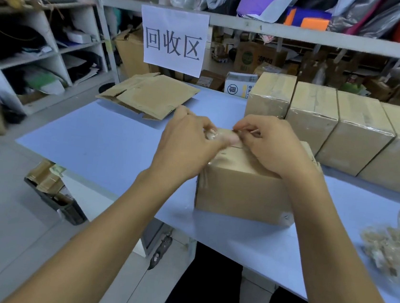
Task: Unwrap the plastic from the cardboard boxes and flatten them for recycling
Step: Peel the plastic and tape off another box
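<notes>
A cardboard box (244,188) is found on the blue tabletop (100,145), directly ahead of the person and near the front edge. Its long axis is judged to run left to right across the view, with the top seam lying under both hands.

The left hand (185,137) is placed at the left end of the top face, its fingers curled and pinching a bit of clear plastic film (212,135). The right hand (269,144) is set on the top face just beside it, thumb and forefinger pinched on what appears to be a thin edge of film or tape at the far top edge; exactly which cannot be told. The fingertips of the two hands are nearly touching, so neither hand is clearly nearer the seam. The coming move is judged to be a peel away from this far edge.

A row of still-wrapped boxes (360,134) is noted immediately behind and to the right, close to the worked box, and may limit a rearward pull. Flattened cardboard (150,94) is stacked at the far left of the tabletop, below a paper sign (173,38). A heap of removed plastic (392,245) is seen at the right, well apart from the hands. Shelving (44,41) stands to the left.
</notes>
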